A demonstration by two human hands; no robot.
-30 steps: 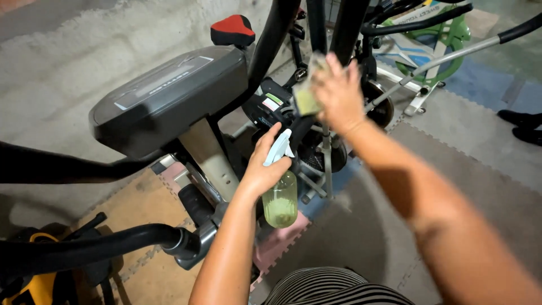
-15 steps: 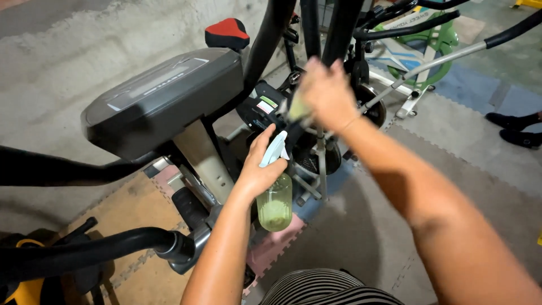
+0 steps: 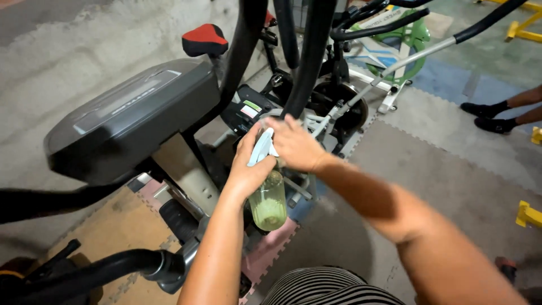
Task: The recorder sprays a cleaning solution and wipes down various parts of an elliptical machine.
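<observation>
While left hand [image 3: 245,169] grips spray bottle [image 3: 268,200] | pale-green liquid inside

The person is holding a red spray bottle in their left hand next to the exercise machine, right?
Not quite. The spray bottle in the left hand is pale green and see-through, not red, as the head view shows. The red thing is the bike seat further back. It is indeed beside the exercise machine.

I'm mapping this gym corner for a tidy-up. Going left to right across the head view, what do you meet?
Grey console → left hand holding a green spray bottle → right hand → green-and-white exercise bike → another person's feet in dark shoes → yellow frame piece.
</observation>
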